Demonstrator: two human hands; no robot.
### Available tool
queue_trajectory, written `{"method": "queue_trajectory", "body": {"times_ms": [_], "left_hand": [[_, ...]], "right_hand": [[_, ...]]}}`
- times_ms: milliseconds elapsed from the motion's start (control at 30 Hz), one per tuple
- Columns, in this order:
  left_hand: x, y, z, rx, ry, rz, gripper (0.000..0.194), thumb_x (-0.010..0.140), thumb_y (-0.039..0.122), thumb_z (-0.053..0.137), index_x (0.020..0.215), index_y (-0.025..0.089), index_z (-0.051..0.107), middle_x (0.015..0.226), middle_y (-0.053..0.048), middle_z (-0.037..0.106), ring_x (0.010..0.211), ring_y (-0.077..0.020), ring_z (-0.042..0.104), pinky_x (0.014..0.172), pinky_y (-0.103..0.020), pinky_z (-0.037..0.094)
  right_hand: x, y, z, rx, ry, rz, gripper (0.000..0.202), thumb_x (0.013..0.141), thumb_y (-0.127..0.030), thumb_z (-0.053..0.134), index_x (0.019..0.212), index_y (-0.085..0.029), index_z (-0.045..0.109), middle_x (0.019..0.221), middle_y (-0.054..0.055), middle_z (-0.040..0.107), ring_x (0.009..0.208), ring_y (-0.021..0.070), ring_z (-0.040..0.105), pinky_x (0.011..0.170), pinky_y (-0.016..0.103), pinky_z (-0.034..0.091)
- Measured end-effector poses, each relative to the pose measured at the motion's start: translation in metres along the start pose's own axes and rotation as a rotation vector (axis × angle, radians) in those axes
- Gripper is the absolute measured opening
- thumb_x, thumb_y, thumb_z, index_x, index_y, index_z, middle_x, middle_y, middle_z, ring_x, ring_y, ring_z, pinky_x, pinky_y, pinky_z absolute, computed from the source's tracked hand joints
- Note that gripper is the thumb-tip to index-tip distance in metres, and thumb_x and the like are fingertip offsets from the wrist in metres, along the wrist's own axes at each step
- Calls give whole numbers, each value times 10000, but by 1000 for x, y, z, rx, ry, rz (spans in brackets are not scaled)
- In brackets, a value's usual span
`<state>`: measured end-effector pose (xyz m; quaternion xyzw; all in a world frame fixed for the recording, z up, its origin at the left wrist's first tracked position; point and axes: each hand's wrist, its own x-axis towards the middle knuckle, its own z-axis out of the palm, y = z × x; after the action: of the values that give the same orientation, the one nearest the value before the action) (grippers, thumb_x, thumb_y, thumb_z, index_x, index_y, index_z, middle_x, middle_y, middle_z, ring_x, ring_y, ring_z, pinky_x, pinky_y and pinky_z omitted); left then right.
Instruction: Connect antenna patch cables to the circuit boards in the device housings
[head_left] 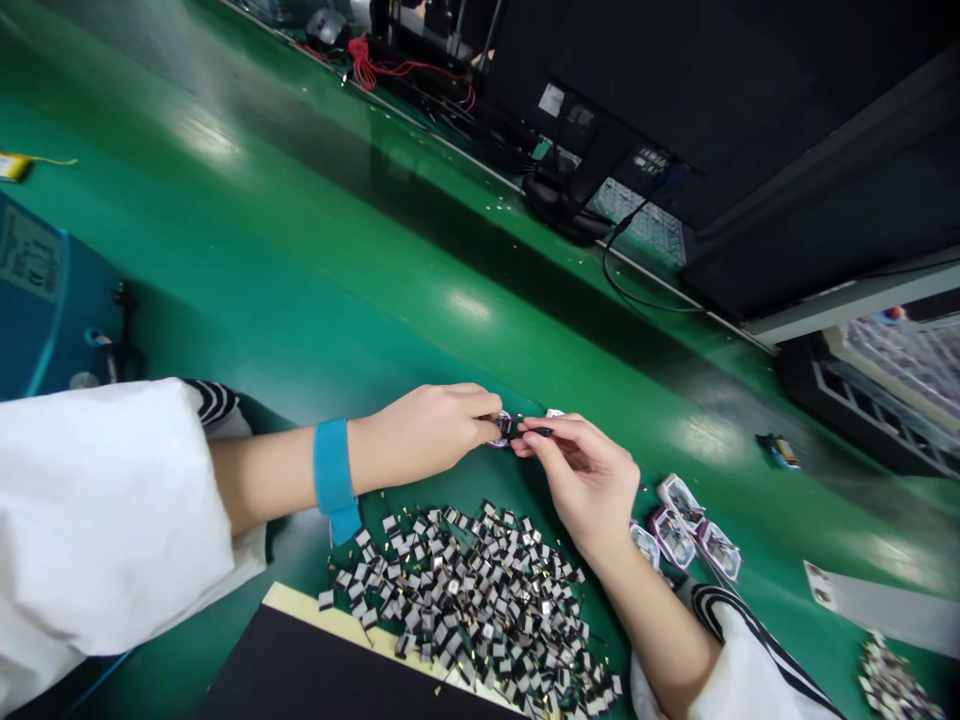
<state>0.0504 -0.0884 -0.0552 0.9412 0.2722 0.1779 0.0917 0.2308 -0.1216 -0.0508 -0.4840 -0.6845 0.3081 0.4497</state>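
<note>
My left hand (435,430), with a blue band around the wrist, has its fingers closed at the near edge of a small device with a white and purple rim (498,430). My right hand (592,475) pinches a small black part (537,432) against that device. The fingers cover most of both pieces, so how they join is hidden. Just below the hands lies a wide heap of small black-and-silver parts with thin leads (472,590). Beside my right forearm sit several open housings with purple and white rims (673,537).
A blue machine (45,300) stands at the left edge. Behind the green bench (315,270) are a black monitor (622,90), cables and a red wire bundle (364,62). A black board (322,665) lies in front; a pale strip (885,608) and another parts pile (896,680) lie right.
</note>
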Motion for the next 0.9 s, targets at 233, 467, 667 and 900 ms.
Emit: {"method": "queue_trajectory", "body": {"times_ms": [233,467,667,900], "left_hand": [[-1,-1,1,31,30,22,210,847,175,405,897,167,609,877,-33,563,882,-157,522,792,-271,461],[-1,-2,0,61,35,31,216,847,167,397,890,169,609,859,-31,562,833,-157,524,760,-272,461],[0,1,-1,67,34,27,220,849,173,398,885,169,614,850,-34,563,822,-150,524,764,-257,448],[2,0,-1,57,10,16,203,838,166,414,861,171,615,850,-31,560,832,-162,531,753,-268,452]], "right_hand": [[-4,6,5,-50,38,-148,171,722,-73,576,839,-196,597,748,10,584,613,111,594,551,251,531],[-4,9,8,-65,44,-187,125,722,-84,576,782,-193,571,692,9,578,597,125,577,531,268,506],[-5,11,9,-97,57,-142,84,734,-134,580,709,-193,526,680,9,567,625,133,582,571,277,504],[-3,12,11,-128,72,-169,150,731,-135,588,643,-194,481,644,-4,556,602,123,566,625,294,486]]}}
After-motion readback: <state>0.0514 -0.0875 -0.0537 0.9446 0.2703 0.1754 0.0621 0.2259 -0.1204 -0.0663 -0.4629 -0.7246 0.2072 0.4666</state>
